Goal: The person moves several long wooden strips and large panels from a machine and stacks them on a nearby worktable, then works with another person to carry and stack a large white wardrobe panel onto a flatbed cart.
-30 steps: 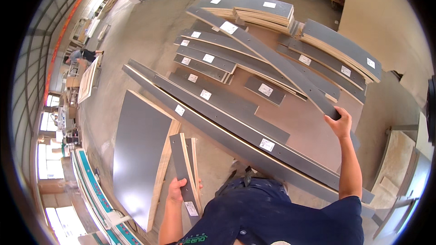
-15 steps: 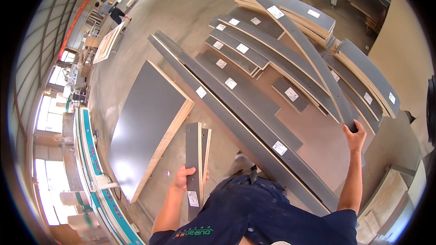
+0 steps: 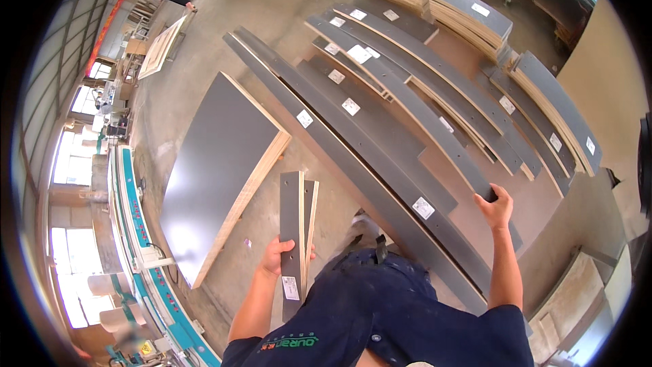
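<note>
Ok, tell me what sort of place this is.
Probably a woodworking or furniture workshop: stacks of grey boards with pale, wood-like edges and white labels, plus a long teal-and-white machine at the left.

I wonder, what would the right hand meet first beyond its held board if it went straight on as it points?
Past the held board, the right hand would probably meet the grey boards lying ahead, though the view from above leaves the hand's height unclear.
</note>
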A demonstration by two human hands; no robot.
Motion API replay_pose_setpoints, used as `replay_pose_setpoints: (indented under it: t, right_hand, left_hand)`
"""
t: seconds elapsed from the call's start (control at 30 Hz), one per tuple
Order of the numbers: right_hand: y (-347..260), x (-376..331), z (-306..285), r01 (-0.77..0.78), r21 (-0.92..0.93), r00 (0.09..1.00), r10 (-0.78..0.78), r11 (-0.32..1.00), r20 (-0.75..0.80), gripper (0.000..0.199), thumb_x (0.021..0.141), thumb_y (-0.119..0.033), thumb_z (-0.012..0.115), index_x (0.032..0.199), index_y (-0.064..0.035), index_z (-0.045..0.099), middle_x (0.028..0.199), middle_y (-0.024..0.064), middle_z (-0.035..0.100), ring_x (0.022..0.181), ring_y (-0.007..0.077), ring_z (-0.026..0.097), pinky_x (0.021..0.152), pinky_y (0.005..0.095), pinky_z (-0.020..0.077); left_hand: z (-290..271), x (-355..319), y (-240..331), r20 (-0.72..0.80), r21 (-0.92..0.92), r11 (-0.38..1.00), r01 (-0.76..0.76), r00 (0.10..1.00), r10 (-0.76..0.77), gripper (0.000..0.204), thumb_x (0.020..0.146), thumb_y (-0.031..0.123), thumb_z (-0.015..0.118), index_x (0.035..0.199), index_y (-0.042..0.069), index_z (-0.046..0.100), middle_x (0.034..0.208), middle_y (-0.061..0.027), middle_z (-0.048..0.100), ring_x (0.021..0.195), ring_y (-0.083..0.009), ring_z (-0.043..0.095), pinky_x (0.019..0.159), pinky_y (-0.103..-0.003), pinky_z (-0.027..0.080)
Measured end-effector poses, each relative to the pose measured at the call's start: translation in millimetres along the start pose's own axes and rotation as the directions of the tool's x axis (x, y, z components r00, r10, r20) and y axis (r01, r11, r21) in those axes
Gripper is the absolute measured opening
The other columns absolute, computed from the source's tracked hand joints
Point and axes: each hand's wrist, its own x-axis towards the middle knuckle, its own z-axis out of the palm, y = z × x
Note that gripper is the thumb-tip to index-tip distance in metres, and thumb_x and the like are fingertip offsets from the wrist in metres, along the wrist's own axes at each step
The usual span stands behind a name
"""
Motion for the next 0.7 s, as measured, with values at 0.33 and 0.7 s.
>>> replay_pose_setpoints:
  t: [0.33,0.7]
  right_hand:
    - [-23,-21,45,-0.042,-0.049,0.987,0.049,0.998,0.153,0.049,0.058,-0.037,0.076,0.093,-0.0037,0.067,0.084,0.0099,0.065,0.078,0.0263,0.063,0.073,0.0346,0.0495]
    - [-49,-26,77,0.016,-0.138,0.971,0.018,0.990,0.237,0.050,0.064,-0.035,0.073,0.102,-0.0043,0.063,0.099,0.0106,0.061,0.096,0.0284,0.056,0.085,0.0367,0.0448]
  left_hand:
    - [-16,0,-14,-0.019,-0.055,0.998,0.016,1.000,-0.017,0.049,0.076,0.018,0.063,0.115,-0.007,0.048,0.099,-0.0275,0.060,0.084,-0.0416,0.062,0.076,-0.047,0.053]
    - [-24,-4,-13,-0.016,-0.082,0.997,0.008,1.000,-0.010,0.045,0.077,0.017,0.064,0.113,-0.006,0.050,0.097,-0.0243,0.061,0.085,-0.0379,0.064,0.075,-0.044,0.053]
